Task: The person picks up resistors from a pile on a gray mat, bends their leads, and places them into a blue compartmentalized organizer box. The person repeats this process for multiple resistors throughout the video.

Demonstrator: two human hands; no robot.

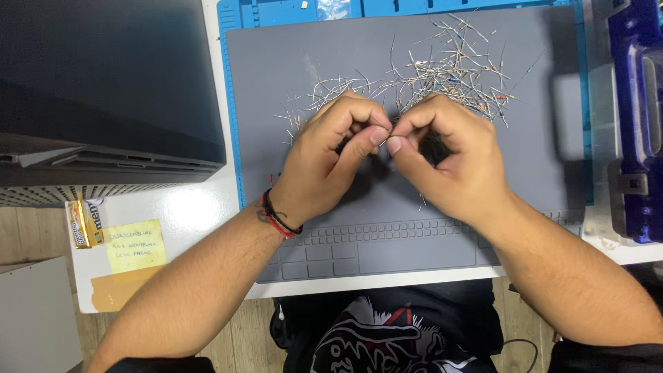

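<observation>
My left hand [331, 155] and my right hand [449, 155] meet fingertip to fingertip over a grey silicone work mat [276, 76]. Between the thumbs and forefingers I pinch a small wire-leaded component [388, 136], mostly hidden by the fingers. A loose heap of thin-leaded resistors [442, 72] lies just beyond my hands, spreading toward the mat's far right. A red and black cord bracelet [276, 217] circles my left wrist.
A large dark box-shaped device [103, 90] fills the left side. A blue tray [290, 10] edges the mat at the back. A blue plastic tool [635, 117] stands at the right. A yellow note [135, 246] and a sweets wrapper [86, 222] lie at the front left.
</observation>
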